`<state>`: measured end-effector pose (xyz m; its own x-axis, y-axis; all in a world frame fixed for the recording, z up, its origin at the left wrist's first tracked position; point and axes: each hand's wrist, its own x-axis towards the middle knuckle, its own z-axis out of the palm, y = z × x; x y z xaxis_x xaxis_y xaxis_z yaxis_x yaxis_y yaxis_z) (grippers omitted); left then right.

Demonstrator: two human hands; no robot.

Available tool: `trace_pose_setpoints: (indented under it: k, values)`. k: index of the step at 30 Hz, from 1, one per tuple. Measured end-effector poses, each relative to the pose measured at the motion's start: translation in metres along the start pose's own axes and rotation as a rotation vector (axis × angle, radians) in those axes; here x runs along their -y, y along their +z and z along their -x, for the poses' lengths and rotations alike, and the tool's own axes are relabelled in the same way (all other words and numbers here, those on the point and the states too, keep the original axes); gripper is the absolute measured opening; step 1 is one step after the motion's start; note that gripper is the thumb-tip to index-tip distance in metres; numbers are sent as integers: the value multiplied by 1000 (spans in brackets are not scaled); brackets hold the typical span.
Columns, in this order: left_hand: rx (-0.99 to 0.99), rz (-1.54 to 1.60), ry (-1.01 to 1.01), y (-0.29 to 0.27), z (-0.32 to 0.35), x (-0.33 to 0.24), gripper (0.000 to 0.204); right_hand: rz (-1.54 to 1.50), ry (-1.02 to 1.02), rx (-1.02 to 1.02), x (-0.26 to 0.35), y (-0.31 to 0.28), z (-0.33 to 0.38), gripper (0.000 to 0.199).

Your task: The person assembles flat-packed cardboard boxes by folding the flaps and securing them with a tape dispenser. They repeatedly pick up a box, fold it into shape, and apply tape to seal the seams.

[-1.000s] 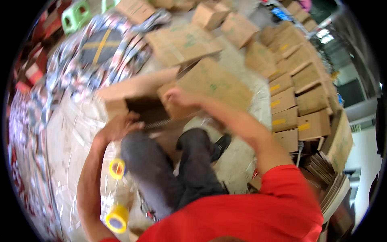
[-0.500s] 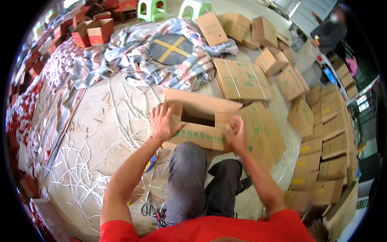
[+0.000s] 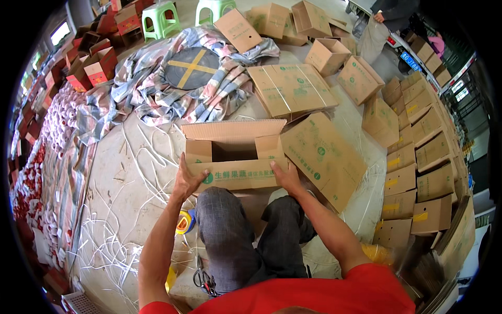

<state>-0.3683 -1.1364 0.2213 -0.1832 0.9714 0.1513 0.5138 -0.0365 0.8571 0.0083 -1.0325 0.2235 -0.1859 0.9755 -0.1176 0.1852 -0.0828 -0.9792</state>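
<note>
Pale floor [image 3: 107, 172] strewn with white straps [image 3: 117, 251] spreads left of centre. Mid-frame, we hold an open carton [image 3: 240, 179] by its near corners, left hand [image 3: 187, 181] and right hand [image 3: 287, 178] half-curled, thumbs on its front; uneven squeezing could, we judge, skew its walls.

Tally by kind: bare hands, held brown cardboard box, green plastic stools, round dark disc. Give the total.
Bare hands, left and right: 2
Held brown cardboard box: 1
Green plastic stools: 2
Round dark disc: 1
Total: 6
</note>
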Motion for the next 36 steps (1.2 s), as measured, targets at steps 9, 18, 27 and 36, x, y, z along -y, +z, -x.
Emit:
trace_pose_setpoints:
  k: [9, 18, 27, 36]
  values:
    - [85, 47, -70, -1, -3, -7, 83, 234, -134, -83, -17, -12, -7, 49]
    - [-111, -607, 481, 4, -124, -156, 55, 189, -101, -59, 10, -6, -3, 58]
    - [727, -594, 33, 52, -194, -141, 83, 509, -134, -24, 34, -5, 1, 67]
    - [425, -823, 242, 109, -91, -108, 75, 379, -262, -38, 33, -4, 2, 67]
